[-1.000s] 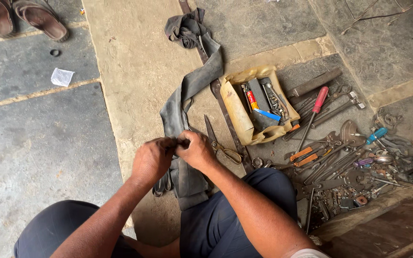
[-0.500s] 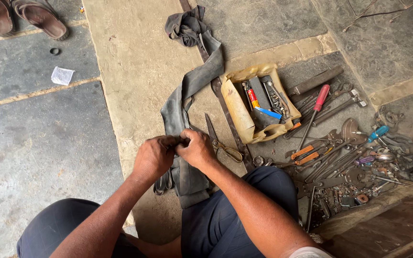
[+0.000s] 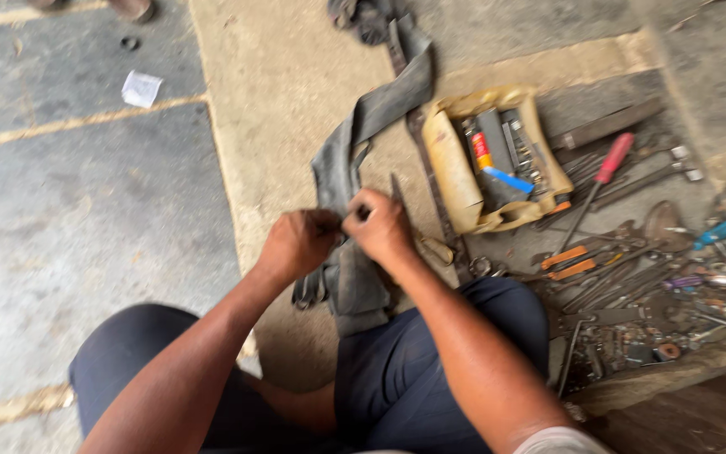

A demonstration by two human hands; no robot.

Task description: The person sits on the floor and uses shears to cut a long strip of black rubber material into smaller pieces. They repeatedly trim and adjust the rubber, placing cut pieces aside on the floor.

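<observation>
Down at the bottom of the view, the person's knees in dark trousers frame the work, and both forearms reach forward from them. The left hand [image 3: 297, 244] and the right hand [image 3: 380, 225] meet just above the lap, fingers curled tight and pinched onto the same spot of a grey rubber inner tube [image 3: 344, 168]. Both hands are closed on it, thumbs pressed close together; what exactly lies between the fingertips is too blurred to tell. The tube hangs slack below the hands, bunching against the near thigh, and runs away from them as a flat strip across the tan concrete floor [image 3: 279, 92] towards the top of the view.

Just right of the right hand, a long thin metal bar [image 3: 430, 172] lies on the floor beside the strip. Beyond it sits a yellowed, cut-open plastic container [image 3: 451, 164] holding small tools and tubes. Further right, a red-handled screwdriver [image 3: 608, 160] rests among a scatter of spanners and other metal tools [image 3: 649, 277]. Far off to the left, a small scrap of white paper [image 3: 141, 88] lies on the grey paving.
</observation>
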